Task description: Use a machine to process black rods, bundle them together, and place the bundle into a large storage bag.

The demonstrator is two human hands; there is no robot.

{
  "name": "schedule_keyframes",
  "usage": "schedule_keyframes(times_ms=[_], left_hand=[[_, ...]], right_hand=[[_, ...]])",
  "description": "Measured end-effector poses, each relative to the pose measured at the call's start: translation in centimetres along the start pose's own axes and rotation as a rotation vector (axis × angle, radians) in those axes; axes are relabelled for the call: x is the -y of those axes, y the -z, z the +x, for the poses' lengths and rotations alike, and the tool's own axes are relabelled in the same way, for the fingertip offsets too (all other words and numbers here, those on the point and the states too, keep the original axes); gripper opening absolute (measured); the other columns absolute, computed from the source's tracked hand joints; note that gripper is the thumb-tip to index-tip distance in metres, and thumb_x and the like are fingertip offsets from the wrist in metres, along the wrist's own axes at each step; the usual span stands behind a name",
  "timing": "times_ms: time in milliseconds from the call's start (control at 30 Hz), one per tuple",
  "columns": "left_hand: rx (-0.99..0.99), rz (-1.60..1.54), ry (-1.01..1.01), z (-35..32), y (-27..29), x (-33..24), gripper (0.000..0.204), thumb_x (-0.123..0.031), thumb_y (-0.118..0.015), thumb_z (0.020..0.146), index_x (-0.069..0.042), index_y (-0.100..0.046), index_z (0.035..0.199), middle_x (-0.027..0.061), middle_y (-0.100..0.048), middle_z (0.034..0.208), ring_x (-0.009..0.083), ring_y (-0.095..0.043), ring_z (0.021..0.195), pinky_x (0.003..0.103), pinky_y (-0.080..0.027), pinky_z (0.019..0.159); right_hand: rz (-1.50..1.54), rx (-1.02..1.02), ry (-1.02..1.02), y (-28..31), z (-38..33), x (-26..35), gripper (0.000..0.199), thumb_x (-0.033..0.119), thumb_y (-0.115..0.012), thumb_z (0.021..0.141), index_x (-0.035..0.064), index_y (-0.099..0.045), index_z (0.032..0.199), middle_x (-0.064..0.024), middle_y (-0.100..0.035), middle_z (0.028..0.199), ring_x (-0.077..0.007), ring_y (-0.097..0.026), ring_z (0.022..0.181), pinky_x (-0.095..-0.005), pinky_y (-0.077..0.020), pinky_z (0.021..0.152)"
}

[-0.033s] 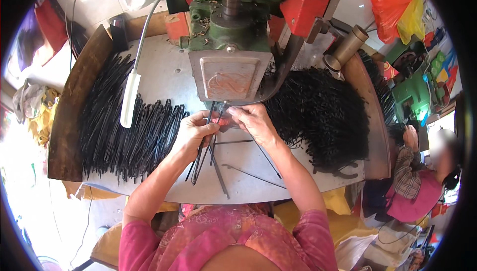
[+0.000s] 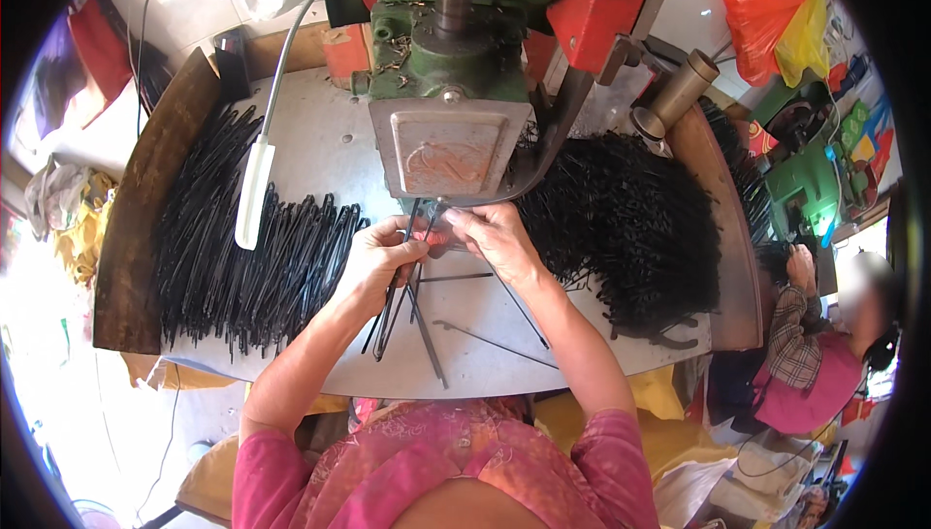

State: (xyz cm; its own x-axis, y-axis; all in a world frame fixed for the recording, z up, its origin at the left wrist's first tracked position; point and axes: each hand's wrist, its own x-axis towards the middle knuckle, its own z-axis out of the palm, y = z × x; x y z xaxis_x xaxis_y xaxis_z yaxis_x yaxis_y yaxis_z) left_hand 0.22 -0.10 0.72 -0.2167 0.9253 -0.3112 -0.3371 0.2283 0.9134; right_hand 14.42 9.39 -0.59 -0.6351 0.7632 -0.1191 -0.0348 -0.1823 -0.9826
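My left hand (image 2: 380, 259) is closed around several thin black rods (image 2: 386, 320), which fan out below it toward the table's near edge. Just below the press head, my right hand (image 2: 497, 238) pinches with thumb and finger. A thin black rod (image 2: 524, 314) runs from under that hand down to the right, in line with the fingertips. What lies right at the fingertips is partly hidden. Above both hands stands a green metal press (image 2: 451, 102) with a grey front plate. A reddish piece (image 2: 433, 236) shows between the hands.
Long black rods lie in rows (image 2: 262, 267) on the left of the metal table (image 2: 485, 359). A tangled black heap (image 2: 630, 228) covers the right. A white lamp (image 2: 255, 194) hangs on a bent neck. Wooden boards (image 2: 145, 209) edge the table. Another person (image 2: 810, 364) sits at far right.
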Motion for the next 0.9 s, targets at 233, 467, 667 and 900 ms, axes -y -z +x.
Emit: schedule_keyframes(times_ms=[233, 467, 667, 900], left_hand=[[-0.006, 0.010, -0.003, 0.3, 0.1, 0.4, 0.023, 0.000, -0.059, 0.072, -0.002, -0.056, 0.095, 0.0034, -0.056, 0.065, 0.0038, -0.041, 0.042, 0.017, -0.030, 0.036], [-0.015, 0.037, 0.011, 0.0, 0.4, 0.6, 0.008, -0.005, -0.058, 0.074, -0.003, -0.056, 0.082, 0.0027, -0.055, 0.063, 0.0040, -0.041, 0.042, 0.017, -0.030, 0.036], [0.052, 0.057, 0.043, -0.1, 0.7, 0.8, 0.011, -0.013, -0.057, 0.079, -0.005, -0.053, 0.072, 0.0020, -0.053, 0.059, 0.0033, -0.039, 0.041, 0.016, -0.028, 0.037], [0.030, -0.046, 0.011, 0.5, -0.3, 1.3, 0.013, -0.013, -0.059, 0.078, -0.003, -0.054, 0.074, 0.0007, -0.051, 0.058, 0.0043, -0.038, 0.041, 0.017, -0.027, 0.037]], right_hand=[[-0.001, -0.023, -0.009, -0.4, 0.0, -0.1, 0.017, 0.013, -0.055, 0.080, 0.0019, -0.057, 0.068, 0.0029, -0.046, 0.054, -0.0035, -0.039, 0.045, -0.0186, -0.0285, 0.040], [0.016, -0.054, -0.144, -0.5, -0.6, 0.2, 0.018, 0.017, -0.055, 0.082, 0.0009, -0.058, 0.075, 0.0044, -0.045, 0.057, -0.0005, -0.035, 0.044, -0.0151, -0.0243, 0.037], [0.112, 0.029, -0.132, -0.3, -1.6, -0.1, 0.014, 0.014, -0.053, 0.082, 0.0007, -0.055, 0.077, 0.0001, -0.047, 0.058, -0.0031, -0.038, 0.043, -0.0166, -0.0269, 0.036], [0.197, -0.006, -0.113, -1.2, -1.2, -0.2, 0.015, 0.013, -0.051, 0.083, 0.0016, -0.053, 0.073, -0.0003, -0.048, 0.059, -0.0027, -0.038, 0.043, -0.0167, -0.0273, 0.036]])
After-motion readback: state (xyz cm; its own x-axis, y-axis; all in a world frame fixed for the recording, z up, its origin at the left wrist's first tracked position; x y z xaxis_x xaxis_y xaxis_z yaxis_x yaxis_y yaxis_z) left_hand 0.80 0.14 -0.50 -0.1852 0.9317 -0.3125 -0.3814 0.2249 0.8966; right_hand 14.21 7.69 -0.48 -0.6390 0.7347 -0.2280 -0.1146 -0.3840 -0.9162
